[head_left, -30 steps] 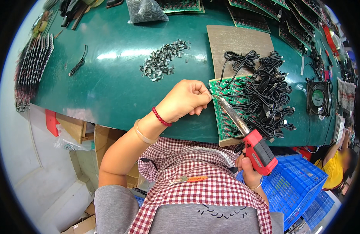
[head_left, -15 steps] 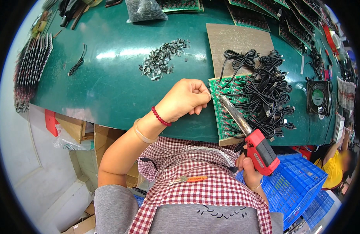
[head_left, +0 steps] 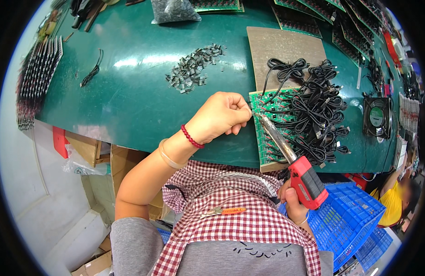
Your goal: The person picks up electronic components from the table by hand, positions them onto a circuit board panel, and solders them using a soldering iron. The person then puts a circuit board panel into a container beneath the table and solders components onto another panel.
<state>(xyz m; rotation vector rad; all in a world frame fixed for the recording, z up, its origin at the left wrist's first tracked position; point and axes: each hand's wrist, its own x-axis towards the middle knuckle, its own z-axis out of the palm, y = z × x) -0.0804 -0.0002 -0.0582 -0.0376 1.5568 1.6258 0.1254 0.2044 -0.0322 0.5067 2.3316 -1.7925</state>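
My left hand [head_left: 225, 112] is closed in a pinch at the left edge of a green circuit board panel [head_left: 262, 143]. Whatever its fingertips hold is too small and hidden to make out. In my right hand [head_left: 294, 205] is a soldering iron [head_left: 307, 182] with a red and black handle. Its metal barrel slants up and left, and the tip meets the panel's left edge close to my left fingertips. Bundled black cables [head_left: 316, 108] lie over the panel's right part. A brown board [head_left: 286, 46] sits beneath the panel.
Small pin connectors [head_left: 192, 69] lie in a pile on the green table [head_left: 129, 99]. Behind them is a bag of parts [head_left: 174, 11]. Circuit panels [head_left: 297, 23] are stacked far right, near a small fan [head_left: 377, 116]. Blue crates [head_left: 346, 221] stand below right; another person [head_left: 391, 202] is beyond.
The soldering iron's tip has shifted slightly left along the panel, closer to my left fingertips. My left hand stays pinched at about the same spot. The whole view has shifted slightly.
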